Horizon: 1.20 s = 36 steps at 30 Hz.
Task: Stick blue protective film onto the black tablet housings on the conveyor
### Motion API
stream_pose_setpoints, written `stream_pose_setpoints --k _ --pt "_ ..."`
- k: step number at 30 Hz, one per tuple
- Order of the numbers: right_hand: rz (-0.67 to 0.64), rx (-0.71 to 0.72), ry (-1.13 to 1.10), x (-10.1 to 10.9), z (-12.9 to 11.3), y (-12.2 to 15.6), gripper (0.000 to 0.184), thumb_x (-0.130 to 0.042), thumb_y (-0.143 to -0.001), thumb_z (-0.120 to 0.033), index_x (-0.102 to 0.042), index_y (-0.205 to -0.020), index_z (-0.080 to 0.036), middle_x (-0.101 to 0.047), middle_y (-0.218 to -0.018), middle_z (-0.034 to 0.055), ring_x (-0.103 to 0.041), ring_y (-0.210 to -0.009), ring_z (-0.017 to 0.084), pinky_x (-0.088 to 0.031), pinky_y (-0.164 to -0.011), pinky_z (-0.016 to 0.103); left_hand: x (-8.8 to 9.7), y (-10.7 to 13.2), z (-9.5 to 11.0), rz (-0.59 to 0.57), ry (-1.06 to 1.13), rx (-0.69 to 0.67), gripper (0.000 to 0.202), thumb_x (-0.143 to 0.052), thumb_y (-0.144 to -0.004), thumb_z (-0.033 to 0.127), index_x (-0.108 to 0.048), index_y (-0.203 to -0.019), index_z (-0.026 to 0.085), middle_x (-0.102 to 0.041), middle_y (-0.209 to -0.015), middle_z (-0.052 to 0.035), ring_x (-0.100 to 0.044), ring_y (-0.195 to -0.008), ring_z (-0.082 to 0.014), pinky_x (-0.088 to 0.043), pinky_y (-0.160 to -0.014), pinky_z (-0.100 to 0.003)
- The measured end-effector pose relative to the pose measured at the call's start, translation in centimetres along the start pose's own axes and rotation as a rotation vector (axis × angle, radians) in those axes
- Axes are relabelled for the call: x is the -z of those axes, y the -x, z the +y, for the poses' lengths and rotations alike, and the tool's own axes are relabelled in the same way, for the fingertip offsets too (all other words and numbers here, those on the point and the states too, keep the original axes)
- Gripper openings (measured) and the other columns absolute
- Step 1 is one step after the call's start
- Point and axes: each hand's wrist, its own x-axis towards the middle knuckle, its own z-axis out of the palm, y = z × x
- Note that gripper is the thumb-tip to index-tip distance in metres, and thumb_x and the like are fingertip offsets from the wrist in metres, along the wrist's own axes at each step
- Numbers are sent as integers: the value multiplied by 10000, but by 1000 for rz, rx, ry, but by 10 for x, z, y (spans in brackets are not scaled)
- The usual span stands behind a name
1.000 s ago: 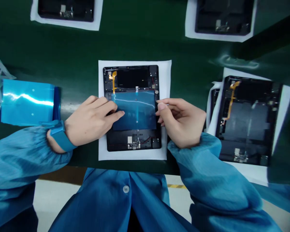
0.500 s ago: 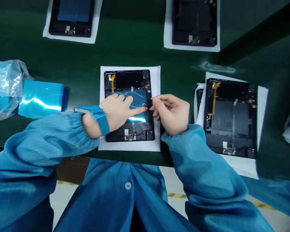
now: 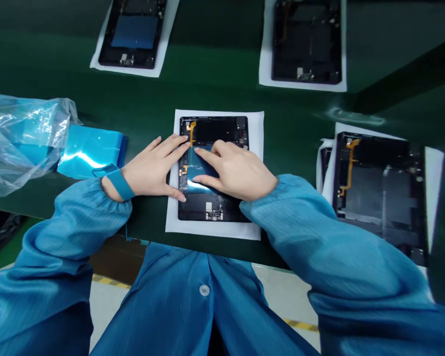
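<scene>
Blue film (image 3: 199,167), in the head view, lies across the middle of an opened tablet housing (image 3: 191,209) on white paper (image 3: 256,136), near the centre of the frame. I see the left hand (image 3: 152,170) spread wide along the housing's left side, while the right hand (image 3: 243,170) has thumb and forefinger parted on the film, other fingers curled. Left of frame, I have stacked blue sheets (image 3: 91,148) beside a clear plastic bag (image 3: 25,133).

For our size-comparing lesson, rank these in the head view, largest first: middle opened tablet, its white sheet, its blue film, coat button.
White sheet
Opened tablet
Blue film, partly hidden by the right hand
Coat button
</scene>
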Motion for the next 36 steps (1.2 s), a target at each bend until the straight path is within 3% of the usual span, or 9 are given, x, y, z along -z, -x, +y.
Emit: stream_pose_setpoints --k 3,9,15,20,24,28,30,33,36 --pt "7 46 62 1 -2 1 791 -371 -973 -701 -527 -1476 -111 -612 -1134 180 -544 -910 277 -388 -735 375 0 -1 2 3 -10 6 1259 -569 -713 917 -203 -1619 124 -227 -1677 -202 -204 -1556 -421 -184 -1272 -620" --pt "30 329 58 1 -5 19 735 -317 -983 -713 -662 -1319 -157 -641 -994 126 -505 -831 229 -333 -693 352 -1 -1 2 3 -18 -5 1289 -577 -698 923 -201 -1616 100 -226 -1677 -203 -199 -1558 -418 -188 -1275 -617" --pt "102 39 63 -2 10 19 681 -355 -1014 -631 -639 -1372 -127 -646 -1028 153 -542 -860 244 -394 -728 357 -3 0 0 15 -20 -21 1321 -565 -671 947 -186 -1623 113 -229 -1676 -205 -205 -1554 -429 -190 -1274 -620" --pt "108 -85 67 -7 9 14 756 -367 -984 -686 -607 -1407 -107 -646 -1040 166 -552 -856 264 -411 -714 377 -2 1 -1 25 -4 -23 1320 -594 -665 934 -188 -1623 120 -241 -1670 -212 -203 -1552 -439 -196 -1265 -637" --pt "94 113 69 -8 -12 27 862 -334 -970 -727 -621 -1353 -10 -645 -930 161 -540 -827 255 -386 -686 376 -2 0 -1 27 -13 -15 1287 -566 -691 935 -195 -1622 127 -242 -1671 -207 -210 -1555 -423 -191 -1267 -626" --pt "171 358 -2 -6 -20 42 697 -372 -997 -669 -696 -1275 -118 -633 -840 87 -508 -742 202 -360 -650 344 -2 1 -1 18 -15 -17 1279 -561 -708 926 -179 -1623 117 -228 -1675 -206 -193 -1560 -422 -187 -1267 -631" --pt "207 254 24 -4 -9 44 667 -376 -1014 -629 -687 -1295 -111 -639 -859 96 -514 -746 204 -376 -656 341 -1 1 -1 16 -15 -16 1300 -575 -690 930 -169 -1626 123 -226 -1676 -206 -193 -1558 -428 -186 -1267 -636" --pt "207 -48 90 -4 17 41 708 -343 -1021 -620 -676 -1308 -66 -648 -936 143 -547 -800 232 -406 -669 351 1 1 -1 7 -24 -12 1317 -591 -674 930 -157 -1629 134 -218 -1681 -198 -189 -1560 -426 -187 -1267 -636" --pt "161 -126 102 -5 33 43 762 -329 -1002 -666 -663 -1335 -67 -642 -976 160 -560 -834 251 -428 -678 362 1 0 0 0 -45 -2 1311 -606 -685 915 -152 -1628 126 -207 -1686 -189 -182 -1564 -415 -191 -1271 -627"
